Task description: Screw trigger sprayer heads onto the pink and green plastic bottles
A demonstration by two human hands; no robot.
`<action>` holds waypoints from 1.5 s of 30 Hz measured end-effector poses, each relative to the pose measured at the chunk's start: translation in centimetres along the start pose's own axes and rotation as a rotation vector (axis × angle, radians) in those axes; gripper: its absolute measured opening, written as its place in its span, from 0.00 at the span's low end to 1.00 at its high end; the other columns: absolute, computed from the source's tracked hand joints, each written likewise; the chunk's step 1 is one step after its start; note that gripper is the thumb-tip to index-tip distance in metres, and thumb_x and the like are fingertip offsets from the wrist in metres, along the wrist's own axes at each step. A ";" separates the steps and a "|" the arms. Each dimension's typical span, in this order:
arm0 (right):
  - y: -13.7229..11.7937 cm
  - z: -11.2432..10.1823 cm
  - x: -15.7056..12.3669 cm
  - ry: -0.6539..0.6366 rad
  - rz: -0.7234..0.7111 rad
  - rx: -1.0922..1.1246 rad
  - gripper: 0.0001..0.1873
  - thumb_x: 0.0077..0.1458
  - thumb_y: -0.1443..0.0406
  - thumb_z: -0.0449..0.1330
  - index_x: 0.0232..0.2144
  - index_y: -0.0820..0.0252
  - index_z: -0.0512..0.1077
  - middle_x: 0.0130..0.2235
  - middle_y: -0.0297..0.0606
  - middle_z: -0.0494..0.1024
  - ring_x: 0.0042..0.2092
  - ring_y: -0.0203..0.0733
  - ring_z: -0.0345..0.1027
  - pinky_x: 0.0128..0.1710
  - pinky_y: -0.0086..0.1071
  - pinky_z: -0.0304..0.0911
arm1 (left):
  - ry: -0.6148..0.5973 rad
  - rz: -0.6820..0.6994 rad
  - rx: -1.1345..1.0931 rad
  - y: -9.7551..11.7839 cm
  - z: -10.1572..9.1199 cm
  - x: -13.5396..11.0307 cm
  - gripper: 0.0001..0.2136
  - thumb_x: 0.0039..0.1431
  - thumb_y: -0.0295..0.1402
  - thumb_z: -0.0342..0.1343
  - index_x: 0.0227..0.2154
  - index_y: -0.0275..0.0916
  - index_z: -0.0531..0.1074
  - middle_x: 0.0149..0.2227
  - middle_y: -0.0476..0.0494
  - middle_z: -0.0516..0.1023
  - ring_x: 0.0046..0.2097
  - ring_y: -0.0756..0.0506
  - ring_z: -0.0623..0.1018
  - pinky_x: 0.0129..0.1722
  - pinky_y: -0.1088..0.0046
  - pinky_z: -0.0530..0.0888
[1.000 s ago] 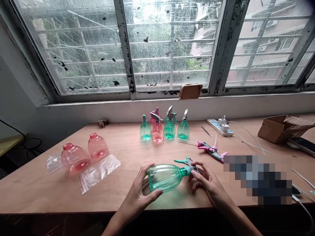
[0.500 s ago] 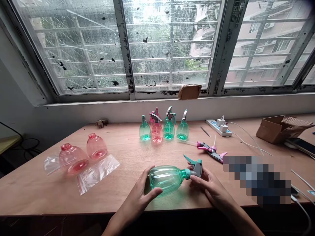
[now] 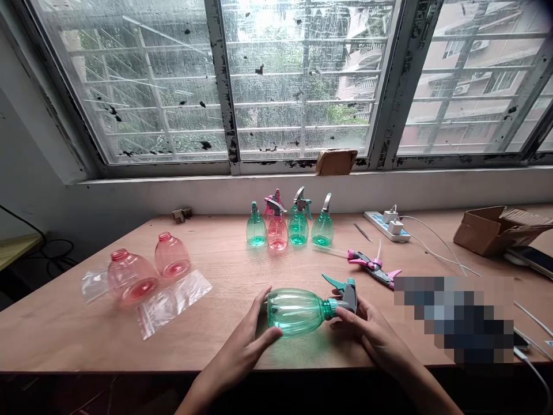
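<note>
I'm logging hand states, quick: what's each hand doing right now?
Left hand: holding the green bottle at its base end, thumb and fingers spread around it.
Right hand: closed on the bottle's spray head.

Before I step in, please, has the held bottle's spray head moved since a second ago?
Yes, the spray head has shifted right, judged against the power strip.

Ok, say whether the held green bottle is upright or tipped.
Tipped on its side: the green bottle has its base at the left hand and spray head at the right hand.
</note>
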State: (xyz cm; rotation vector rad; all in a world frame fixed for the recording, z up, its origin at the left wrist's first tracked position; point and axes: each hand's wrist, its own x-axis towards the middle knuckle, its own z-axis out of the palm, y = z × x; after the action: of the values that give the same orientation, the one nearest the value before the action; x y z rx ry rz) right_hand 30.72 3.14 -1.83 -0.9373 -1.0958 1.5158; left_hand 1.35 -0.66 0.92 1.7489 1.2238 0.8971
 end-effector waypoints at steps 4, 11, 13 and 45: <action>0.2 -0.1 0.1 -0.003 0.006 0.019 0.28 0.48 0.53 0.77 0.49 0.57 0.80 0.48 0.42 0.80 0.43 0.49 0.79 0.43 0.40 0.77 | 0.033 -0.020 -0.029 -0.3 -0.2 0.0 0.31 0.72 0.51 0.51 0.71 0.46 0.55 0.73 0.38 0.58 0.74 0.33 0.58 0.74 0.47 0.52; 0.2 -0.3 0.3 -0.017 -0.018 0.062 0.25 0.48 0.53 0.77 0.46 0.57 0.81 0.44 0.41 0.81 0.44 0.50 0.78 0.43 0.41 0.77 | -0.009 0.043 -0.035 -0.4 0.1 -0.1 0.35 0.69 0.44 0.59 0.72 0.49 0.48 0.75 0.39 0.53 0.73 0.34 0.59 0.73 0.49 0.56; 0.2 -0.3 0.3 -0.010 -0.014 0.049 0.25 0.47 0.53 0.77 0.45 0.58 0.81 0.44 0.42 0.81 0.44 0.50 0.78 0.43 0.42 0.77 | -0.006 0.067 -0.017 -0.5 0.2 -0.1 0.38 0.68 0.42 0.61 0.72 0.49 0.46 0.75 0.39 0.51 0.74 0.35 0.57 0.74 0.50 0.53; 0.5 -0.3 0.3 -0.018 0.019 0.098 0.23 0.48 0.55 0.78 0.44 0.57 0.80 0.40 0.39 0.81 0.40 0.44 0.76 0.40 0.36 0.76 | 0.022 -0.021 -0.035 -0.8 0.2 0.2 0.35 0.69 0.48 0.56 0.72 0.48 0.48 0.74 0.37 0.56 0.73 0.31 0.59 0.72 0.47 0.55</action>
State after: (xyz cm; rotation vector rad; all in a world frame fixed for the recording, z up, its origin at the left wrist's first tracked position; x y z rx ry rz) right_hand 30.82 3.47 -2.38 -0.8700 -1.0183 1.5818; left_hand 1.24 -0.37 0.19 1.7002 1.2317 0.9224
